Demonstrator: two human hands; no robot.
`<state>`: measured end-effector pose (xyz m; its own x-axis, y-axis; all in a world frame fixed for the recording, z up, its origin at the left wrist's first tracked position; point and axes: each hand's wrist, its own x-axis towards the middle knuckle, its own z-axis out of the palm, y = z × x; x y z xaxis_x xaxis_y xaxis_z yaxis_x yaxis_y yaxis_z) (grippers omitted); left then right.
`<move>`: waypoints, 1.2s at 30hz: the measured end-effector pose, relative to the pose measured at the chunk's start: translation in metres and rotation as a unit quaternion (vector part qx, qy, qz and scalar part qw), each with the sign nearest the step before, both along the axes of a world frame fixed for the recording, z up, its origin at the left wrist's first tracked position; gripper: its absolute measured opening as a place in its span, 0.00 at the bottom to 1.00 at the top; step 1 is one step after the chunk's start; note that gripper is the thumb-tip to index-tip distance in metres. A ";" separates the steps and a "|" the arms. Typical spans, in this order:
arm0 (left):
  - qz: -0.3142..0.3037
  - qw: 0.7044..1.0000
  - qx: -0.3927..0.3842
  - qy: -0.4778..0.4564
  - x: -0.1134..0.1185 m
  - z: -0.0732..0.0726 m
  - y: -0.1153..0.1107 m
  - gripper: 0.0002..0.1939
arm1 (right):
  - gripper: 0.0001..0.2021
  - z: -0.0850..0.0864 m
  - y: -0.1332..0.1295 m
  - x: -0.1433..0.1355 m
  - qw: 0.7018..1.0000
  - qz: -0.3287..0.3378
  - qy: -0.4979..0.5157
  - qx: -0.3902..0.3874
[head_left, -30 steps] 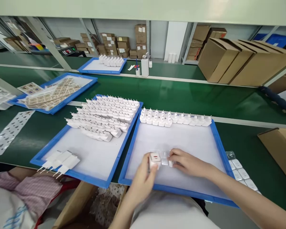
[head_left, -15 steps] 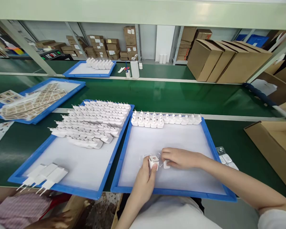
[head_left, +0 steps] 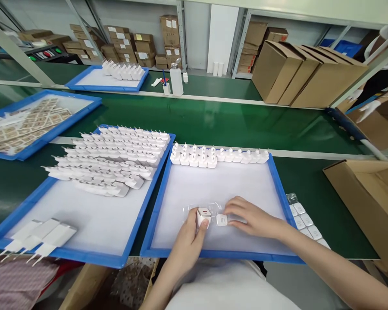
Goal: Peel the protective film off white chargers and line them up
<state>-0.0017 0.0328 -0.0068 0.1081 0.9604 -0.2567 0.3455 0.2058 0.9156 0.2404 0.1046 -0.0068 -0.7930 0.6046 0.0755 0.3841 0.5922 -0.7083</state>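
Note:
My left hand (head_left: pixel 190 234) grips a white charger block (head_left: pixel 203 215) between thumb and fingers, its port end turned upward, low over the right-hand tray (head_left: pixel 187 193). Close to its right lies a small white rounded-square piece (head_left: pixel 221 220) with faint print on its face. My right hand (head_left: pixel 250 217) is beside that piece, thumb and fingers apart, the fingertips near its right edge. Clear plastic film (head_left: pixel 215 206) lies behind and around both items. Along the tray's far edge stand rows of white chargers (head_left: pixel 202 160) with their pins up.
A left-hand tray (head_left: pixel 97 232) holds many chargers (head_left: pixel 116 159) and several loose ones (head_left: pixel 47 237) at its near corner. Small white pieces (head_left: pixel 305 219) in clear packaging lie right of my tray. An open carton (head_left: pixel 365 193) stands farther right; flat cartons (head_left: pixel 304 75) lean behind.
My right hand's fingers have spread from around the small white piece, whose printed face now shows. My left hand still holds the charger block. The camera view has shifted slightly.

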 end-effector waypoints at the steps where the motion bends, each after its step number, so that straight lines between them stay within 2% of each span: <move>1: 0.000 1.000 0.000 -0.002 0.000 0.001 0.000 0.21 | 0.11 -0.004 0.001 -0.005 1.000 0.012 -0.008 0.001; 4: 0.004 1.000 0.002 -0.005 -0.001 0.003 0.000 0.21 | 0.14 -0.014 0.006 -0.017 0.999 0.040 -0.016 -0.002; 8: 0.011 1.000 0.007 0.003 -0.001 0.003 0.001 0.20 | 0.10 -0.018 0.008 -0.020 0.999 0.039 0.018 -0.026; 12: 0.014 1.000 0.009 0.001 0.001 0.002 0.002 0.19 | 0.08 -0.009 0.002 -0.009 0.993 0.026 0.072 -0.085; 15: 0.012 1.000 0.004 -0.004 0.002 0.001 0.000 0.19 | 0.11 0.004 -0.003 0.011 0.983 -0.027 0.113 -0.145; 18: 0.007 1.000 -0.006 -0.013 -0.001 0.001 -0.001 0.21 | 0.15 0.016 -0.008 0.029 0.956 -0.124 0.161 -0.212; 20: 0.007 1.000 -0.011 -0.021 -0.003 0.002 -0.001 0.21 | 0.16 0.017 -0.012 0.029 0.931 -0.174 0.174 -0.268; 22: 0.006 0.999 -0.014 -0.046 -0.005 0.003 0.000 0.21 | 0.17 0.009 -0.017 0.018 0.908 -0.195 0.167 -0.331; 25: 0.010 0.989 -0.036 -0.145 -0.009 0.002 0.003 0.20 | 0.24 -0.011 -0.023 -0.009 0.878 -0.206 0.152 -0.404; 28: 0.045 0.974 -0.061 -0.214 -0.019 -0.002 0.004 0.22 | 0.28 -0.027 -0.024 -0.026 0.857 -0.227 0.149 -0.438; 30: 0.084 0.969 -0.060 -0.223 -0.028 -0.006 0.003 0.24 | 0.27 -0.028 -0.024 -0.027 0.850 -0.233 0.148 -0.449; 33: 0.145 0.959 -0.044 -0.238 -0.041 -0.010 0.002 0.26 | 0.27 -0.020 -0.025 -0.020 0.844 -0.235 0.149 -0.459; 36: 0.163 0.954 -0.038 -0.250 -0.044 -0.011 0.002 0.26 | 0.27 -0.008 -0.027 -0.018 0.838 -0.237 0.155 -0.466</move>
<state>-0.0454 0.0350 -0.0176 -0.0659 0.9448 -0.3210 -0.2248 0.2994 0.9273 0.2223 0.0779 -0.0143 -0.4763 0.7575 -0.4465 0.1314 -0.4408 -0.8880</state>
